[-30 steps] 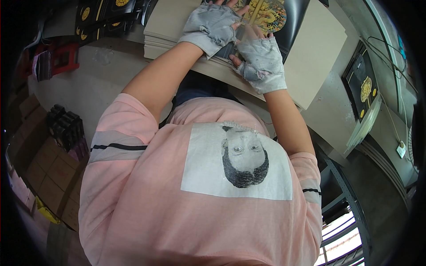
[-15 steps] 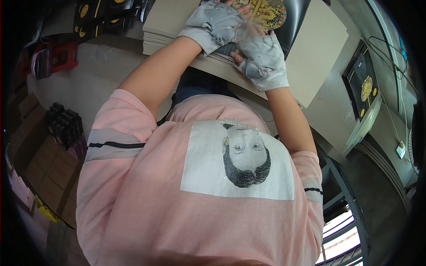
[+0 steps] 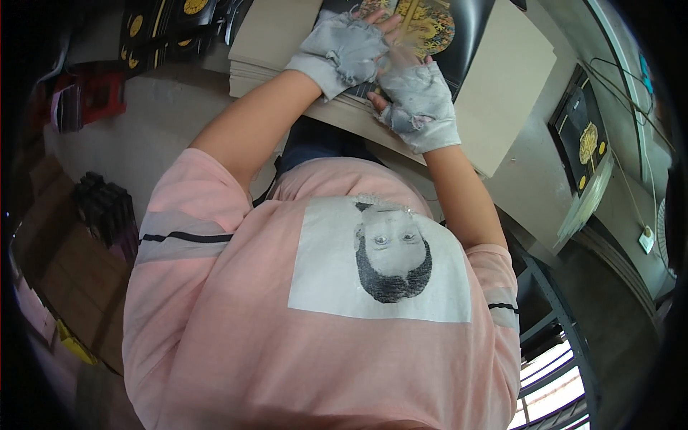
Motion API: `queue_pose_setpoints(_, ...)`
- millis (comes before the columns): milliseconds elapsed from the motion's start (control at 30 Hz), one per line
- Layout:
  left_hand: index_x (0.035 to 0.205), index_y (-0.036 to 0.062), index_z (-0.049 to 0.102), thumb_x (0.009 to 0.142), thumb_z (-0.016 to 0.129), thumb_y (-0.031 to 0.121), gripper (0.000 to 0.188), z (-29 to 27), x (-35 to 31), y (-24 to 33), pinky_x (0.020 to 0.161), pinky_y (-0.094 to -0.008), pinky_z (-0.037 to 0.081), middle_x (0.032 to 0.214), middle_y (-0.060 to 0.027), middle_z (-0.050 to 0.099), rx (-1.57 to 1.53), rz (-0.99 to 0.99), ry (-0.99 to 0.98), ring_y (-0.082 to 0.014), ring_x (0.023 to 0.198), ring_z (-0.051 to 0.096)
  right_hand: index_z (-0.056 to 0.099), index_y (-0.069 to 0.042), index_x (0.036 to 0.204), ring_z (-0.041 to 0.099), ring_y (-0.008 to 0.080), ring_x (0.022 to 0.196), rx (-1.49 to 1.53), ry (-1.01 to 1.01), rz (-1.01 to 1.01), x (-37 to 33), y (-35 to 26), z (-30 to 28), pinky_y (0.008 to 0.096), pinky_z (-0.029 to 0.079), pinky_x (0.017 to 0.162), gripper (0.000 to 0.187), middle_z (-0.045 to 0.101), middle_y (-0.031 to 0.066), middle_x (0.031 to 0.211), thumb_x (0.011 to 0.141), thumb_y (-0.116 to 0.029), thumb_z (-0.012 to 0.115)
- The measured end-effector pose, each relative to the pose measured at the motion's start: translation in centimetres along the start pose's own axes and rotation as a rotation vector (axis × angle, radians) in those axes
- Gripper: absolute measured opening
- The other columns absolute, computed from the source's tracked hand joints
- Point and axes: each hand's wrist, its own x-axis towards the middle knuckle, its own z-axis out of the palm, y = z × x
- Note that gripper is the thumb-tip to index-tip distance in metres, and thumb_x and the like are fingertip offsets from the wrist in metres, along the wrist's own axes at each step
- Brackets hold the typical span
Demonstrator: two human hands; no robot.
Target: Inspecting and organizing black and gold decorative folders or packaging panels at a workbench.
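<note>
A black glossy sheet [image 3: 469, 43] with a round gold and multicoloured ornament [image 3: 433, 30] lies on a stack of grey cardboard [image 3: 509, 79] at the top of the view. My left hand [image 3: 347, 49], in a worn grey fingerless glove, rests on the sheet's left part with its bare fingers spread toward the ornament. Just to the right, my right hand [image 3: 419, 104] lies on the sheet's near part in a matching glove, its thumb held away from the fingers. Something pale and blurred shows between the two hands; I cannot make it out. Neither hand visibly grips anything.
Black and gold panels [image 3: 165, 32] are piled at the far left, near a red stool [image 3: 100, 93]. Brown cartons [image 3: 79, 265] stand lower left. Another black panel with a gold ornament [image 3: 580, 136] leans at the right, beside hanging cables [image 3: 631, 97] and a dark metal frame [image 3: 552, 308].
Both hands appear slightly lower in the picture, and the whole view has shifted a little. My left fingers look more stretched out over the ornament. The hands stay on the black sheet.
</note>
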Motion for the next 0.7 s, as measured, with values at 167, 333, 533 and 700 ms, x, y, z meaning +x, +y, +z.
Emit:
queue_pose_setpoints(167,0.161,0.015,0.045,0.099,0.061,0.042,0.069,0.8,-1.5,0.7,0.129,-0.0452,0.028,0.171,-0.0057,0.039,-0.074,-0.01,0.066,-0.0203,0.159,0.033,0.074,-0.021,0.127,0.049,0.0304,0.146,0.058,0.045,-0.075,-0.2,0.3,-0.5,0.0512,0.035,0.123,0.039,0.056,0.0132,0.154,0.097,-0.043,0.064)
queue_pose_setpoints(333,0.162,0.014,0.042,0.104,0.055,0.039,0.065,0.0,-2.8,1.7,0.128,-0.0459,0.029,0.171,-0.0039,0.039,-0.092,-0.039,-0.011,-0.0202,0.159,0.032,0.078,-0.018,0.122,0.056,0.0314,0.141,0.17,0.17,-0.113,-1.3,1.1,0.0,0.0511,0.039,0.122,0.036,0.063,0.0143,0.147,0.094,-0.037,0.068)
queue_pose_setpoints(533,0.163,0.01,0.039,0.104,0.055,0.04,0.068,-0.5,-3.2,1.8,0.128,-0.0479,0.028,0.172,-0.0039,0.036,-0.09,-0.064,-0.074,-0.022,0.159,0.032,0.072,-0.015,0.134,0.049,0.0317,0.148,0.21,0.047,-0.051,-2.8,2.0,1.3,0.0529,0.032,0.126,0.045,0.058,0.0174,0.153,0.097,-0.037,0.064)
queue_pose_setpoints(700,0.163,0.0079,0.04,0.102,0.057,0.041,0.071,-0.5,-2.9,1.8,0.127,-0.0498,0.029,0.172,-0.0061,0.036,-0.12,-0.049,-0.108,-0.0234,0.159,0.031,0.057,-0.016,0.152,0.039,0.0331,0.155,0.104,0.007,-0.113,-2.4,4.6,1.3,0.0539,0.027,0.127,0.058,0.048,0.0166,0.163,0.101,-0.043,0.057)
